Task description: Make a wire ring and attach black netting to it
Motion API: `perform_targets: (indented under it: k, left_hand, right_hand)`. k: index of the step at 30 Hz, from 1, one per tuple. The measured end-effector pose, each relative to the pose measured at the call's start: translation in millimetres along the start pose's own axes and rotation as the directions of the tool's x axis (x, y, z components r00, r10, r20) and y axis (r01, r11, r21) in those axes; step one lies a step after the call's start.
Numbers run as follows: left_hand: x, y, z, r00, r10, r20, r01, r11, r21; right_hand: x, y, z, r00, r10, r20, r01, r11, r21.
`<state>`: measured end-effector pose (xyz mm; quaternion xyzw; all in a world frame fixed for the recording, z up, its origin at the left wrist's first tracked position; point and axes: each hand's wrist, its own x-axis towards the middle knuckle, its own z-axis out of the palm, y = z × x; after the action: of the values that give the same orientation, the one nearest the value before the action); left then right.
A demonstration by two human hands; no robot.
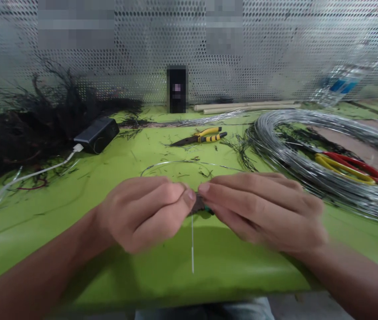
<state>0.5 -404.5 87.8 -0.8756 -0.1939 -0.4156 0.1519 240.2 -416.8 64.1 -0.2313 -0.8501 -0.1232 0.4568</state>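
Here, left hand and right hand pinch a dark piece their fingers mostly hide.

On the table, pliers lie behind the left hand and right hand; at right, a wire coil surrounds tool handles, with a bottle behind; at left, a box lies beside a fibre heap; sticks lie along the back.
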Motion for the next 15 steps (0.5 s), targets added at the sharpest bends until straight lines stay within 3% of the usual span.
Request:
perform_targets:
  k: [3,6,10,13,15]
  left_hand:
    - [-1.0,-3.5,1.6,0.971,0.227,0.067,-0.234,0.965,0.115]
    - [1.9,-9.7,7.4,0.958,0.283,0.045,-0.286,0.952,0.111]
    - [5.2,-14.7,18.7,0.915,0.398,-0.07,-0.396,0.917,0.045]
    - [2.7,-10.0,19.8,0.928,0.347,-0.137,-0.348,0.937,0.019]
    - [0.6,-4.8,14.2,0.964,0.248,-0.099,-0.247,0.969,0.028]
  right_hand:
    - [0.5,-0.4,1.7,0.999,-0.007,-0.035,0.006,1.0,-0.011]
    - [3.1,-0.6,1.6,0.999,-0.022,-0.045,0.021,1.0,-0.023]
    - [5.7,-0.4,-0.8,1.0,0.018,0.012,-0.019,1.0,0.014]
    - [8.3,-0.2,-3.2,0.991,0.1,0.084,-0.112,0.98,0.162]
    - [10.8,0.2,-4.9,0.969,0.211,0.128,-0.239,0.936,0.259]
